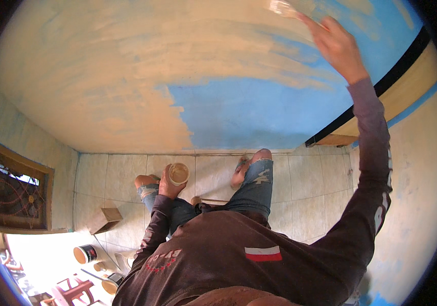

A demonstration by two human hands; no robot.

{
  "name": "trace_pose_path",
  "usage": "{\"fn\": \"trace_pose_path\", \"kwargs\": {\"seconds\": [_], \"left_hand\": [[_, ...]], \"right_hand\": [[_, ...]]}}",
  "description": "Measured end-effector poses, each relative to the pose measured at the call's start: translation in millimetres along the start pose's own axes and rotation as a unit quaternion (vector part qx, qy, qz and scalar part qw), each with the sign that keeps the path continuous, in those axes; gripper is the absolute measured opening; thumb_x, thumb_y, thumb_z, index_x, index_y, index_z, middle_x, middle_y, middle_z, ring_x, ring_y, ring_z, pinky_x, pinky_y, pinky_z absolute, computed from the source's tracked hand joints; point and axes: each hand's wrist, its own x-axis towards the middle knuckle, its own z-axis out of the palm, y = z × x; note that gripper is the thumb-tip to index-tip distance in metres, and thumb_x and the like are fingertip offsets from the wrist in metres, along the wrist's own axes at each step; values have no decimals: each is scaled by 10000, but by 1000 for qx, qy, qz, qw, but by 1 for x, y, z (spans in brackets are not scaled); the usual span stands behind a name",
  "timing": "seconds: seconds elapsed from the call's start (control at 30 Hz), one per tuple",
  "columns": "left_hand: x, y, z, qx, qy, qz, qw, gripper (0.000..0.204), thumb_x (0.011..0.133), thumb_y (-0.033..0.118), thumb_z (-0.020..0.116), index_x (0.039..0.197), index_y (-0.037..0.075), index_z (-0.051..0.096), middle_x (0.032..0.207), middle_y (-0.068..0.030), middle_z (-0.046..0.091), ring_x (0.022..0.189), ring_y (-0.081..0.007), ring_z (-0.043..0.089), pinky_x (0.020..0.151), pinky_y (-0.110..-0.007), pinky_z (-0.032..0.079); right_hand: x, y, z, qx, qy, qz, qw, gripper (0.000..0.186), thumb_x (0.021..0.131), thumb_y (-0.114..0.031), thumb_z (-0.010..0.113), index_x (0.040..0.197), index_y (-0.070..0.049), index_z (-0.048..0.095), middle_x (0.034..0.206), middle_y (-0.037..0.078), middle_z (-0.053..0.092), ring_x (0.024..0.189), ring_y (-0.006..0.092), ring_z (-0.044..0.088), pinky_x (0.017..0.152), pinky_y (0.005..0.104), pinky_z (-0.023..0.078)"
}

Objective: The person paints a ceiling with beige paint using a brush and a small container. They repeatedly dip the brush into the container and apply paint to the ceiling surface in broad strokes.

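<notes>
My right hand is raised high at the far right, fingers closed round the handle of a paintbrush. The brush's pale bristle end lies at or close to the wall; whether it touches, I cannot tell. Cream paint with streaky edges covers much of this wall, and a bare blue patch shows low in the middle. Down by my left knee, my left hand grips a round tub with cream paint inside, its opening facing up.
Pale tiles cover the floor. A black strip edges the wall at right. At lower left are an open box, a paint bucket, a second bucket and a reddish plastic chair. A framed window is at left.
</notes>
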Motion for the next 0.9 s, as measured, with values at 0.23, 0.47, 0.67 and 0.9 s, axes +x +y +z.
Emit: {"fn": "trace_pose_path", "kwargs": {"seconds": [0.23,0.47,0.67,0.9], "left_hand": [[-1,5,-7,-5,-2,-51,999,969,673,328,888,1441,20,383,1303,-220,550,1259,-384,541,1049,-451,467],[1,10,-9,22,3,-40,999,985,671,328,888,1450,15,373,1308,-222,549,1263,-383,532,1053,-452,462],[-5,-7,1,35,17,-37,999,993,671,323,894,1453,5,371,1310,-225,548,1235,-382,554,1041,-447,473],[-2,-6,2,20,17,1,1000,971,677,305,891,1448,15,378,1310,-224,549,1232,-384,556,1038,-448,475]], "right_hand": [[121,-63,33,93,130,-88,983,419,876,-70,635,1288,-133,686,787,69,500,689,215,574,548,332,510],[137,-38,64,87,118,-82,986,413,875,-90,639,1280,-155,695,823,94,545,709,249,594,588,363,542],[73,12,36,-7,19,-44,999,476,881,-98,641,1346,-199,663,825,99,540,734,267,604,637,384,551],[-41,100,13,-43,-58,28,997,587,930,-89,623,1467,-311,537,900,97,535,810,296,589,734,416,540]]}}
